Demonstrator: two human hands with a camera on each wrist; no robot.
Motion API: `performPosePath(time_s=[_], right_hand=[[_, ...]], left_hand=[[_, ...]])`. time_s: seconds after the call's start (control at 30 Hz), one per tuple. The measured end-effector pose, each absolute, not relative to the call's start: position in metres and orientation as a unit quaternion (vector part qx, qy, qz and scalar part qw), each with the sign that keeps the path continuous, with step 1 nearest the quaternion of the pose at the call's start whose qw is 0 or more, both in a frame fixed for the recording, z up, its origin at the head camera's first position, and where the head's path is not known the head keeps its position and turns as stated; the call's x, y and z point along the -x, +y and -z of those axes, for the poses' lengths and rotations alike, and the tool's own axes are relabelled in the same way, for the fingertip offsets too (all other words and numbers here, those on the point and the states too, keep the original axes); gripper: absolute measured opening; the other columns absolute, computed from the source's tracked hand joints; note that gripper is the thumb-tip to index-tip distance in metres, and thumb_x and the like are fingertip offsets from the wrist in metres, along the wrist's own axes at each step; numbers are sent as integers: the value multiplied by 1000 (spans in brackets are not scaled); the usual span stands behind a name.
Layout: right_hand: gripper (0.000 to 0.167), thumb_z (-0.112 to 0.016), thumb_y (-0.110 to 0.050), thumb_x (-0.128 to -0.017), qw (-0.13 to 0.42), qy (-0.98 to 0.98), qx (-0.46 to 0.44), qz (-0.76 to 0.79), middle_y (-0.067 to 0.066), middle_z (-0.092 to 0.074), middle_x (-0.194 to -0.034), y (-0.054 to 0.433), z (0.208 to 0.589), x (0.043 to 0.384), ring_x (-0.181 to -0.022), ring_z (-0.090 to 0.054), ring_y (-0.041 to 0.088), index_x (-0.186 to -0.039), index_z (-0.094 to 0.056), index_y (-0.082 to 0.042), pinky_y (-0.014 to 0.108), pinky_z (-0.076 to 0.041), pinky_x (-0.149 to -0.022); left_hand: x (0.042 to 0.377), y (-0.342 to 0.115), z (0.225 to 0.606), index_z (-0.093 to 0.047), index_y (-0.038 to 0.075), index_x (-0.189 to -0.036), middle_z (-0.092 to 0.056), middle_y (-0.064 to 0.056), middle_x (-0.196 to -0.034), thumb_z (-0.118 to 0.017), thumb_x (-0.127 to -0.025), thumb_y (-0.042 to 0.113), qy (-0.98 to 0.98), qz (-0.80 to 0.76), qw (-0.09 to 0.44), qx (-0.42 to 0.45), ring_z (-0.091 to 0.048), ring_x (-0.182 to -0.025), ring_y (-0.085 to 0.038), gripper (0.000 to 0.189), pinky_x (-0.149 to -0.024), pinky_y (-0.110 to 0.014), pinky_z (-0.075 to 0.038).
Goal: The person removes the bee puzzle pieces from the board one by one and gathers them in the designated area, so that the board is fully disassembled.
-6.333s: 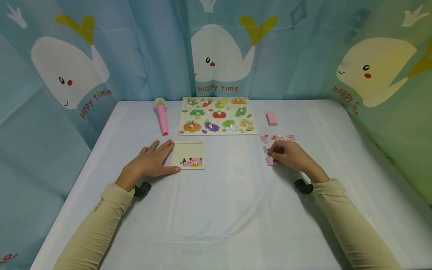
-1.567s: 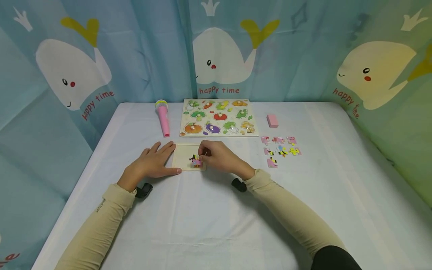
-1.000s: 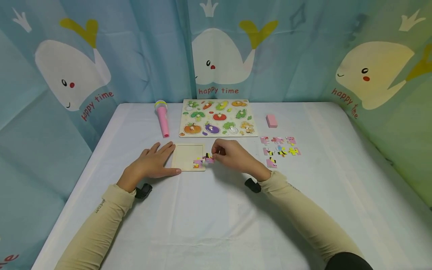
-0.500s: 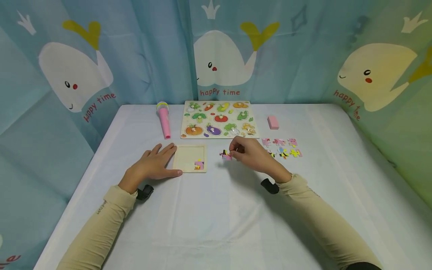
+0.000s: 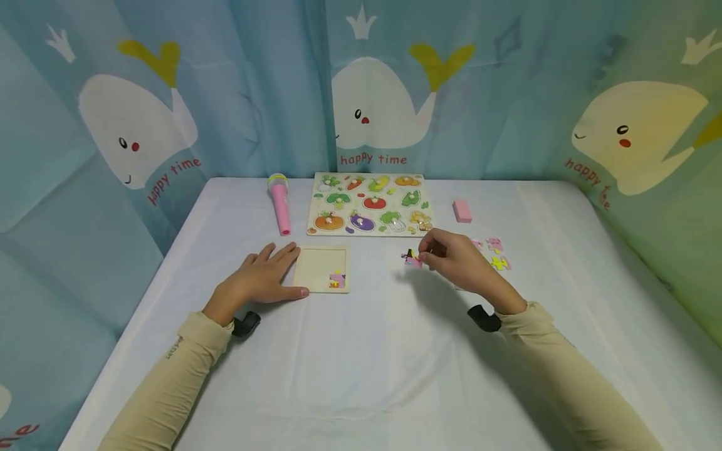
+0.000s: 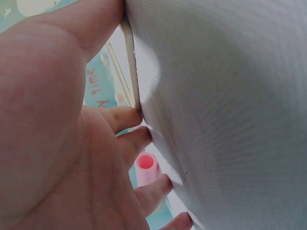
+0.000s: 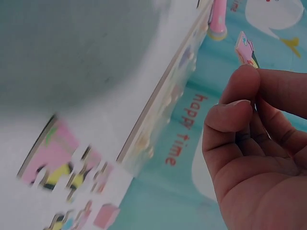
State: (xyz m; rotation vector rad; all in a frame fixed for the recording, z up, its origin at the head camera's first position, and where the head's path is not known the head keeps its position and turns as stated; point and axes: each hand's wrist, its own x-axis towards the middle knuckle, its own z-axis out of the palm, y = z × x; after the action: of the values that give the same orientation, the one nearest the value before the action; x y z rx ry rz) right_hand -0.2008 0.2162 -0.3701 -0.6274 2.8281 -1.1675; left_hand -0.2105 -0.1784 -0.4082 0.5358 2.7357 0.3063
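My right hand (image 5: 459,263) pinches a pink jigsaw piece (image 5: 412,258) with black and yellow marks between thumb and forefinger, held over the table right of the wooden puzzle tray (image 5: 313,266). In the right wrist view that jigsaw piece (image 7: 245,50) sticks out beyond the fingertips. My left hand (image 5: 259,275) lies with fingers spread at the tray's left side, forefinger and thumb at its corners; the tray's edge (image 6: 130,62) shows beside them in the left wrist view. One jigsaw piece (image 5: 337,280) sits in the tray's near right corner.
Several loose jigsaw pieces (image 5: 499,263) lie at the right, partly hidden behind my right hand. Beyond are a pink block (image 5: 462,212), a vegetable peg puzzle board (image 5: 361,199) and a pink toy microphone (image 5: 281,207). A whale-print curtain (image 5: 282,94) stands behind the table.
Earlier the right hand was at the loose pieces, then over the tray. Since then it has lifted one jigsaw piece out and carried it rightward. The left hand has stayed at the tray.
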Motion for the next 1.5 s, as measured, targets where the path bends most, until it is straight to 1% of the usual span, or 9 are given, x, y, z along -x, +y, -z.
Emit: performPosePath(time_s=[0.13, 0.33, 0.53, 0.8, 1.0, 1.1, 1.3, 1.5], right_hand=[[7, -71, -4, -102, 1, 912, 187, 366, 11, -70, -87, 229, 370, 199, -76, -61, 22, -107, -68, -1, 29, -48, -69], [9, -70, -4, -103, -8, 918, 168, 359, 11, -73, -93, 250, 368, 196, -81, -67, 25, -111, -70, -2, 27, -52, -73], [10, -67, -3, -103, -9, 925, 146, 350, 10, -74, -96, 268, 366, 192, -83, -67, 26, -112, -71, -1, 27, -52, -72], [12, -67, -3, -104, -14, 934, 135, 330, 9, -74, -104, 293, 367, 187, -87, -64, 21, -114, -72, -1, 23, -52, -73], [12, -67, -5, -104, -18, 943, 127, 308, 9, -73, -105, 314, 367, 184, -89, -62, 19, -114, -72, 0, 20, -50, -73], [11, -67, -5, -104, -7, 946, 124, 299, 9, -72, -103, 324, 367, 183, -87, -60, 19, -113, -71, 0, 21, -50, -72], [10, -67, -6, -104, 40, 951, 115, 285, 7, -70, -100, 341, 368, 183, -87, -58, 21, -112, -71, 0, 25, -51, -71], [10, -69, -7, -103, 63, 948, 110, 293, 7, -70, -101, 352, 373, 184, -87, -59, 17, -111, -72, -1, 23, -51, -72]], left_hand=[[210, -177, 408, -22, 4, -170, -17, -17, -177, -65, -100, 61, 962, -107, 168, -188, -11, -159, -50, 101, -122, -70, -18], [210, -177, 408, -23, 5, -170, -18, -16, -177, -65, -99, 61, 963, -103, 164, -186, -12, -159, -50, 100, -122, -69, -18], [210, -178, 408, -23, 5, -171, -18, -16, -177, -66, -99, 62, 964, -102, 167, -181, -12, -159, -50, 101, -122, -69, -18], [210, -178, 410, -23, 5, -171, -18, -17, -177, -65, -99, 62, 964, -101, 165, -183, -12, -159, -50, 101, -122, -69, -18], [211, -178, 410, -23, 5, -171, -18, -17, -177, -66, -99, 62, 964, -102, 162, -185, -12, -159, -50, 101, -122, -69, -18], [211, -179, 410, -23, 5, -170, -18, -17, -177, -66, -99, 62, 963, -104, 164, -185, -12, -159, -50, 102, -122, -69, -18], [211, -179, 410, -23, 5, -170, -17, -17, -177, -66, -98, 63, 963, -105, 168, -183, -12, -159, -50, 102, -122, -70, -18], [210, -179, 407, -22, 4, -170, -17, -17, -177, -66, -99, 62, 962, -112, 166, -186, -11, -159, -50, 102, -122, -70, -17]])
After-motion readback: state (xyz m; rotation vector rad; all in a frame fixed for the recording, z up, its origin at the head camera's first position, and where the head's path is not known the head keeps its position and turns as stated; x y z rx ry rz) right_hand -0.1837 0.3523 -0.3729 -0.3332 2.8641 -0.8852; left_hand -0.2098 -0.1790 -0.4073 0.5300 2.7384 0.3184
